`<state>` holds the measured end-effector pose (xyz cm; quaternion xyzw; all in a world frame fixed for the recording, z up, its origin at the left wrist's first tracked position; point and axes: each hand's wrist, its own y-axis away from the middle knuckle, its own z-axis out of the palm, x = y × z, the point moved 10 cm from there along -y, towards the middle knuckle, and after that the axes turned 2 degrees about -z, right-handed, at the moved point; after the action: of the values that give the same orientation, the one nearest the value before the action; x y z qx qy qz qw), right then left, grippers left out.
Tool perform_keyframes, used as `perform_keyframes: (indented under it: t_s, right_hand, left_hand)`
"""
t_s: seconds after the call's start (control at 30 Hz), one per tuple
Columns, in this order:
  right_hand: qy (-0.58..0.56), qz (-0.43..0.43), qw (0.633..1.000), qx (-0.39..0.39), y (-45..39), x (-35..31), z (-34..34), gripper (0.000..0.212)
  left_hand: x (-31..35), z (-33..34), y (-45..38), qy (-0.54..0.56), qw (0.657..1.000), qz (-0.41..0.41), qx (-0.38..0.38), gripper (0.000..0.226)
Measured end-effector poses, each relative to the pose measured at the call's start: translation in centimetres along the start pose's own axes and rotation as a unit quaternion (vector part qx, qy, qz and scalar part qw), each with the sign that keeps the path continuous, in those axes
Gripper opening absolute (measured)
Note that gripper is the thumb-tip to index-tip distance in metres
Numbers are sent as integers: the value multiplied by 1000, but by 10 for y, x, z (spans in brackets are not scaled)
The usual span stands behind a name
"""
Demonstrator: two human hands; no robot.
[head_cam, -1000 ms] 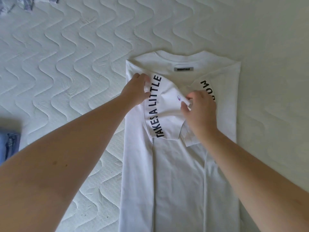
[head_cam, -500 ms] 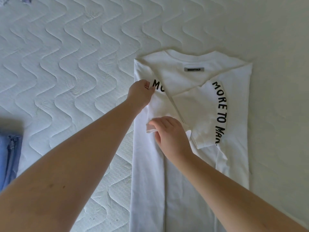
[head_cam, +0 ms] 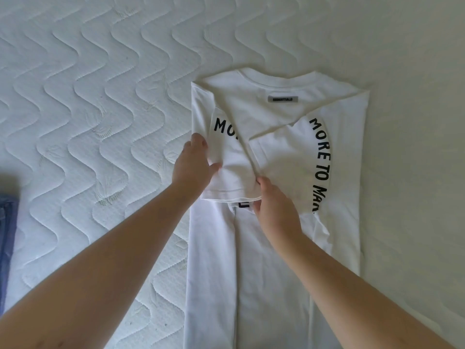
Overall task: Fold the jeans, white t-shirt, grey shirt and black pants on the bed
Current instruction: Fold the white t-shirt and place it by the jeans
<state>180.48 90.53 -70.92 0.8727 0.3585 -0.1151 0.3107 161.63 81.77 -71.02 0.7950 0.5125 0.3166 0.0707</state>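
white t-shirt [head_cam: 274,260]: flat on quilted bed [head_cam: 100,96], sides folded in; left hand [head_cam: 192,167] and right hand [head_cam: 275,207] each pinching left sleeve [head_cam: 231,172].

The white t-shirt [head_cam: 271,273] runs off the bottom edge below both grips. Lettering under the right hand [head_cam: 275,210] is mostly covered. Far left of the left hand [head_cam: 192,167], the jeans [head_cam: 7,235] are cropped by the frame.

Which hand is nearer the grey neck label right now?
Left, narrowly. The left hand grips the folded left sleeve, below and left of the neck label. The right hand pinches that sleeve's hem lower down, almost straight below the label.
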Motion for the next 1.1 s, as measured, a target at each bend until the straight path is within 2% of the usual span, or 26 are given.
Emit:
perform_keyframes:
  t_s: [0.1, 0.13, 0.2, 0.3, 0.4, 0.47, 0.57, 0.63, 0.73, 0.8, 0.93, 1.03, 1.1]
  right_hand:
    - [7, -8, 1000, -22, 4, 2, -7, 44]
    - [1, -18, 1000, -12, 4, 4, -15, 42]
    - [-39, -44, 998, 3, 2, 10, -31, 40]
    - [-108, -49, 992, 31, -5, 33, -55, 51]
    - [-133, 4, 984, 117, -16, 74, -84, 59]
    - [-241, 47, 963, 113, -26, 96, -84, 63]
    - [-438, 90, 893, 56, -38, 109, -69, 64]
    - [-486, 104, 867, 39, -41, 111, -66, 58]
    - [-522, 118, 845, 15, -48, 108, -66, 43]
    - [-568, 128, 813, 5, -52, 105, -66, 35]
    - [-659, 147, 738, 2, -58, 104, -67, 41]
    - [-665, 158, 730, -29, -63, 107, -65, 51]
    - [-644, 166, 746, -37, -66, 108, -66, 55]
  left_hand:
    - [41, -11, 13, -54, 989, 97, 101, 46]
    - [59, -7, 15, -48, 985, 135, 100, 41]
    - [87, 16, 12, -49, 982, 178, 44, 39]
    - [102, 51, -1, -123, 984, 129, -21, 50]
    - [105, 59, -9, -174, 982, 74, -13, 49]
    - [106, 54, -11, -148, 987, 60, -10, 36]
    - [113, 48, 0, -45, 996, 73, -32, 18]
    - [119, 40, 15, 29, 996, 81, -33, 13]
    - [129, 23, 41, 96, 989, 108, 18, 14]
    - [136, 15, 56, 132, 982, 126, 55, 16]
    - [150, 12, 83, 130, 968, 185, 114, 21]
    - [158, 30, 90, 115, 965, 215, 99, 29]
    - [147, 55, 83, 144, 979, 141, 40, 46]
